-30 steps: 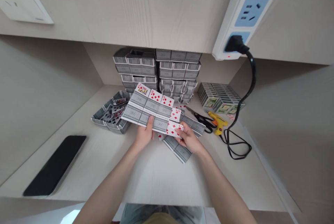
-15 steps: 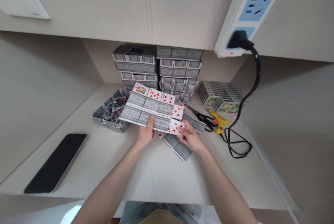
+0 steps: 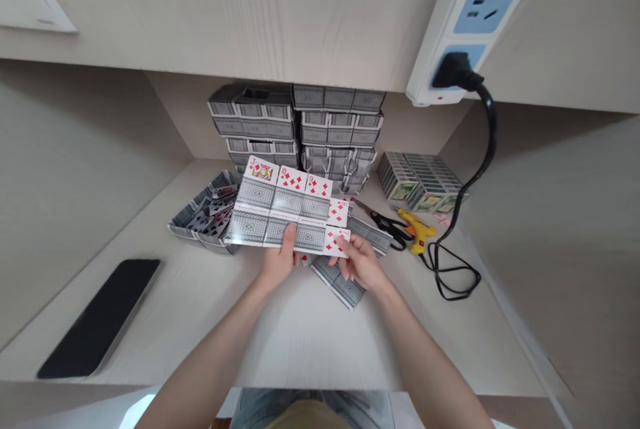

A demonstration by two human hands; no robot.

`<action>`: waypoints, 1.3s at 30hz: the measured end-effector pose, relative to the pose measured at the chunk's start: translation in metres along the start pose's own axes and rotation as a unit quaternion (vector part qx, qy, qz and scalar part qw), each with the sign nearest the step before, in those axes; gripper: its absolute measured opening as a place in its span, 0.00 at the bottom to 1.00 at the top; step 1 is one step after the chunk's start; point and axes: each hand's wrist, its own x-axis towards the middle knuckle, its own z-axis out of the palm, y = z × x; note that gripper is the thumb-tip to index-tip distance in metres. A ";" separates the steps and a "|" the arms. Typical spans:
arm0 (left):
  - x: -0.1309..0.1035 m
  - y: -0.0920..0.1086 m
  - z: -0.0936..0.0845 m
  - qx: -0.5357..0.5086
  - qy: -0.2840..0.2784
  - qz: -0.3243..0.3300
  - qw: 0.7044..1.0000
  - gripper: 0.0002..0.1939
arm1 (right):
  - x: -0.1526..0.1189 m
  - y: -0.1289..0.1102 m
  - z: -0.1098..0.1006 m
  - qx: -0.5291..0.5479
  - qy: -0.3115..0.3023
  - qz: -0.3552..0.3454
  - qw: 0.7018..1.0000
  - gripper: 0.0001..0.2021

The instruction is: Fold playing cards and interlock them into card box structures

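Observation:
A flat panel of joined playing cards (image 3: 287,201) is held up over the desk, grey patterned backs facing me. Along its far edge show a jack, ten and nine of diamonds; an eight and another diamond card stick out at its right side. My left hand (image 3: 279,261) is closed on the near edge, thumb on top and fingers mostly hidden beneath. The lower right diamond card (image 3: 336,242) is pinched by my right hand (image 3: 364,263). Under the panel lie more joined card strips (image 3: 340,282), partly covered.
Behind stand stacked boxes made of cards (image 3: 340,129). A card tray (image 3: 215,242) holds loose cards at left, near a black phone (image 3: 100,319). To the right are black scissors (image 3: 393,229), a yellow glue gun (image 3: 417,230) with its cord, card packs (image 3: 420,182) and a power strip (image 3: 475,22).
The panel has tilted slightly and light now glares off its lower left. Both hands keep their grip. The whole view has shifted a little.

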 end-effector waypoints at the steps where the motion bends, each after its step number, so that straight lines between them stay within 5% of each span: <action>1: 0.000 0.000 0.001 0.001 -0.004 0.000 1.000 0.25 | 0.000 0.001 0.001 -0.002 0.007 -0.005 1.000 0.14; 13: 0.001 -0.010 0.000 0.020 -0.070 -0.002 0.997 0.28 | -0.002 -0.001 0.005 -0.020 -0.010 -0.004 1.000 0.14; 39: -0.003 -0.014 0.006 -0.014 -0.092 -0.043 0.995 0.28 | -0.004 0.001 0.012 0.009 0.002 -0.006 1.000 0.16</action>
